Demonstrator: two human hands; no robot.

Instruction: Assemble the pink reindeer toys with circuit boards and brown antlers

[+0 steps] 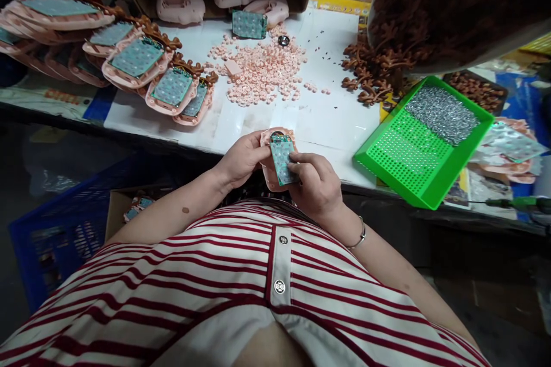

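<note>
Fitting a circuit board onto a pink plastic shell appears to be the step in hand, with both parts held together at the near edge of the bench, just in front of the striped shirt. The left hand grips the shell by its left side, thumb on the front and the other fingers hidden behind. The right hand is closed in, its index finger and thumb at the board's right edge. The board sits slightly askew over the shell (whether it is fully seated, I cannot tell). As I judge it, the next move calls for a steady left hold while the right fingertips square the board and press lightly, minding the thin wires near its top. Screws lie within reach in the green basket, and board-fitted shells are stacked to the left.
</note>
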